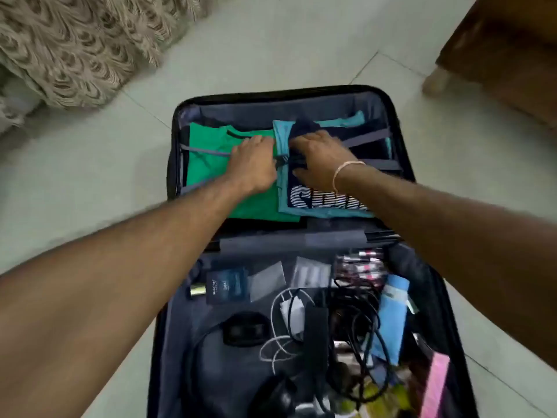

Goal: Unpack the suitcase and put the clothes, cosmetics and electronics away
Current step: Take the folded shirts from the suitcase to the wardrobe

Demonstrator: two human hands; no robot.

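Observation:
A black suitcase (401, 164) lies open on the floor. Its far half holds a folded green shirt (208, 152) and a folded teal and navy shirt (319, 203) under grey crossed straps (367, 140). My left hand (253, 164) and my right hand (319, 158) meet over the strap buckle (281, 161) in the middle. The fingers of both hands curl around the buckle, which is mostly hidden. The near half holds tangled black cables (355, 312), a white charger (291, 309), a dark box (227, 285), a blue tube (390, 315) and small cosmetics (361, 260).
A patterned beige bedspread (75, 46) hangs at the far left. Brown wooden furniture with a pale leg (437, 79) stands at the far right. Pale floor tiles (271, 49) surround the suitcase. A pink item (437, 384) lies at the near right corner.

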